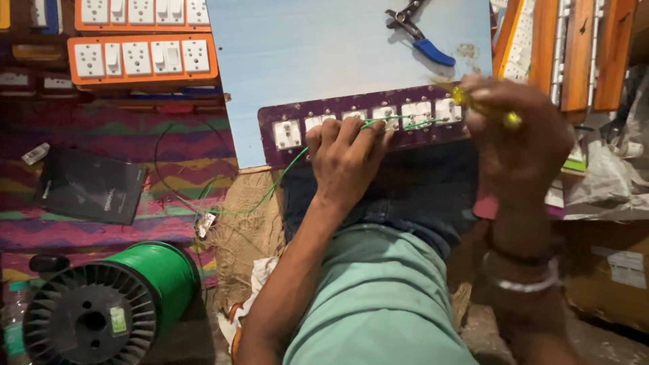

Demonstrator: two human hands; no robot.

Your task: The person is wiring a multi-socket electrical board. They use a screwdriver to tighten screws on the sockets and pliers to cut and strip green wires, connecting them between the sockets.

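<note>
The work surface is a pale blue board (324, 54) lying across the person's lap; beneath and to its left lies a striped multicoloured mat (182, 162), and bare ground shows near the lower edge of the view.

A dark purple switch panel (270, 135) sits along the near edge of the blue board; a row of white sockets and switches (287, 134) is set into it, running toward the board's right edge. Thin green wire (284, 172) crosses the panel's fittings and trails off the near edge onto the mat.

The left hand (348, 155) rests on the panel's near edge, fingers curled down over it and pressing the green wire against the panel. The right hand (517, 122) is closed around a yellow-handled screwdriver (483, 108) at the panel's right end; the image is blurred there, so the tip's contact point cannot be told.

Blue-handled pliers (419, 34) lie at the board's far right corner, jaws closed.

Two orange-framed switch boards (142, 57) with white fittings lie beyond the mat's far left edge; wooden frames (574, 47) stand at the far right. A large spool of green wire (115, 297) with black flanges lies at the mat's near left corner, bearing a small green label. A flat black package (88, 186) lies on the mat's left side.
</note>
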